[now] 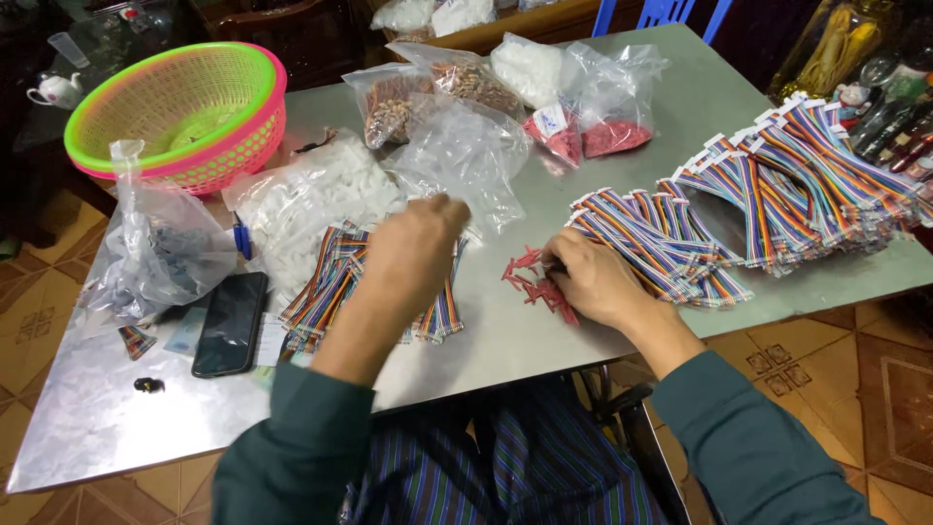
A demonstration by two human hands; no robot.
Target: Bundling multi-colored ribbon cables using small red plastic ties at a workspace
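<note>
While the left hand [413,248] hovers over a pile of rainbow cables [330,287] at table centre, its fingers point away and are bunched; cannot tell if they pinch anything, back of hand hides it. Right hand [593,282] rests on the table [505,340] beside a scatter of small red connectors [530,277], fingertips together at the near end of a cable stack [651,243]; grip itself hidden, cannot tell whether it clamps a piece. Connectors lie loose, just left of that hand, likely kept within quick reach. Centre cables run long axis near-to-far, slightly fanned. Right-side stacks lie overlapped like shingles, long axes slanting toward the far right corner, probably sorted. Bags [457,146] of white, brown and red parts sit behind. Pink-green basket [185,112] far left; phone [230,323] left, long axis near-to-far.
</note>
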